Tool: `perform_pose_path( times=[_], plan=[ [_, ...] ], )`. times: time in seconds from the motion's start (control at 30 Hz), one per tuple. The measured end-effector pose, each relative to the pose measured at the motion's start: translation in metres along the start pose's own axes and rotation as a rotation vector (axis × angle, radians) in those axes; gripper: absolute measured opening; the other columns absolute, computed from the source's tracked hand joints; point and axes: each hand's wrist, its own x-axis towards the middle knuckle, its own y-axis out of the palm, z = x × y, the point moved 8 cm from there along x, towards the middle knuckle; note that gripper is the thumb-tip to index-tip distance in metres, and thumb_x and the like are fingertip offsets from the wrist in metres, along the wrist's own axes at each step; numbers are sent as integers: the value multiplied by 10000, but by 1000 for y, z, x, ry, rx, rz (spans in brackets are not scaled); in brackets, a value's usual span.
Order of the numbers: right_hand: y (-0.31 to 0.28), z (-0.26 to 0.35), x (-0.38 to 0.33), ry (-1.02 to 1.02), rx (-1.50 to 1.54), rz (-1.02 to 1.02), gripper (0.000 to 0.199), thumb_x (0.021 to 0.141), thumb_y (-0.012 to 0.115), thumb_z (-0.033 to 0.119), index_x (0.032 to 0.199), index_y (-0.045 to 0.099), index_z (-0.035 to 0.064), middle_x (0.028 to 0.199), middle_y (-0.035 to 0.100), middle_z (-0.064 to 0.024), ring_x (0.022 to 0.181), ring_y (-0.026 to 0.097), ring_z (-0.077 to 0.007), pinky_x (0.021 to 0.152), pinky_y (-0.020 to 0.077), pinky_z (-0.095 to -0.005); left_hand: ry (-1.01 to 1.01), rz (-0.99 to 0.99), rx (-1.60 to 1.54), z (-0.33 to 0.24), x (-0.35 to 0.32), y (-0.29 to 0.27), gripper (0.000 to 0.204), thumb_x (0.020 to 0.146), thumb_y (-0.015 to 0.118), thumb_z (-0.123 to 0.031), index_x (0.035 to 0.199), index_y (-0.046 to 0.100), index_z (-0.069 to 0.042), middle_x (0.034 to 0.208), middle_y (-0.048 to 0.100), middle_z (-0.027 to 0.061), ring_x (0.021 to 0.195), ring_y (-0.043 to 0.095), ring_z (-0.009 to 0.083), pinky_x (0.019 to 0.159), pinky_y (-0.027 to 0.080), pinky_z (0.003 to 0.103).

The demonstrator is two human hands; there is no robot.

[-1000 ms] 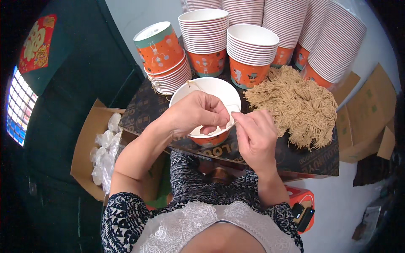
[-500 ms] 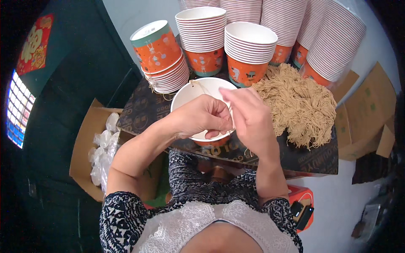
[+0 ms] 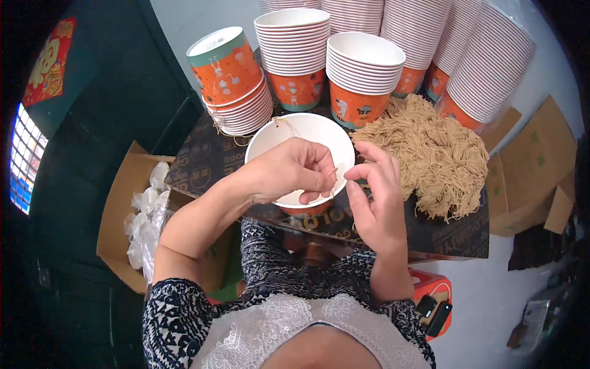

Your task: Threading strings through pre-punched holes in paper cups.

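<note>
A white-lined paper bucket (image 3: 264,140) stands on the table in front of me, its orange outside showing below my left hand. From a hole in its far left rim, a thin tan string (image 3: 286,125) hangs over the inside. My left hand (image 3: 298,169) is over the near part of the bucket, thumb and fingers pinched on a bit of string (image 3: 332,176) at the near right rim. Just right of that rim is my right hand (image 3: 378,206), fingers apart and curved, with nothing visible held in it.
A heap of tan strings (image 3: 430,154) lies to the right on the black printed tabletop (image 3: 206,147). Behind stand stacks of orange paper buckets (image 3: 359,92), one stack upside down (image 3: 224,74) at left. A carton (image 3: 117,227) of clear plastic items is at lower left; cardboard (image 3: 534,166) leans at right.
My right hand has moved away from my left hand, down and to the right, and its fingers have opened. The left hand keeps its pinch on the string.
</note>
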Motion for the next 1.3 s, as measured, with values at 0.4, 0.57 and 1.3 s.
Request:
perform_pose_path(
  times=[0.4,0.57,1.3],
  plan=[
    [6,2,-2,-22,8,-37,114,801,650,-42,863,566,3,1213,576,-196,1098,522,-371,944,420,-455,50,-21,53,-2,7,1,57,815,653,44,852,612,30,773,652,84,655,596,121,601,478,239],
    [7,1,-6,-22,-20,-62,115,800,638,-49,861,557,6,1216,573,-197,1094,520,-374,938,421,-464,44,-8,25,-2,7,1,60,811,646,50,858,612,34,778,654,88,677,602,125,636,488,243],
    [7,12,1,-140,-184,-12,106,812,648,7,915,640,26,981,615,-75,1018,527,-301,886,375,-410,459,-258,705,-23,-20,9,114,820,641,54,881,564,-4,786,615,95,710,619,190,637,498,319]
  ],
)
